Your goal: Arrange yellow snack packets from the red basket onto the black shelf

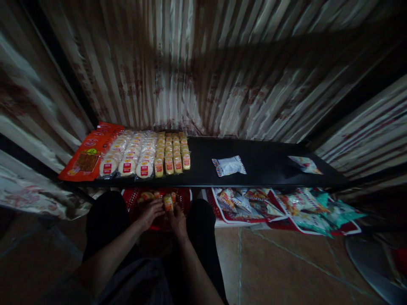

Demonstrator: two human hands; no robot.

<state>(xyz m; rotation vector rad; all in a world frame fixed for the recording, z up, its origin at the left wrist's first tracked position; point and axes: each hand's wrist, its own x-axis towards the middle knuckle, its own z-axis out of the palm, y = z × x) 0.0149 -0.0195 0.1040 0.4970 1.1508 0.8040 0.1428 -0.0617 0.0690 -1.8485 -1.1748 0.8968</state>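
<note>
Striped, pleated curtains [178,63] enclose a dimly lit bay on the back and both sides, above a tiled floor [263,262]. Across the bay runs a black shelf [202,163]. At its left end lies an orange bag [87,154]; beside it stand three rows of round white packets [128,166], followed by four rows of yellow packets [168,164], their red-and-white labels facing front. Well apart to the right lie a pale packet with striped ends [229,165] and, near the far end, a second pale packet [305,164]. Below the shelf's front edge, between the person's dark-trousered knees, sits a red basket [187,198] with several loose yellow pieces [146,196] inside. Both hands are over this basket. Right hand [178,221] is closed around the lower part of a yellow wrapped piece [168,203], which is roughly upright with its label showing. Left hand [152,214] is partly open, fingers extended toward the same piece, the tips at or just beside its side; whether they grip it cannot be determined. To the right, a middle basket [212,202] holds pale packets, and an end basket [349,229] holds pale and green packets [337,212].
</note>
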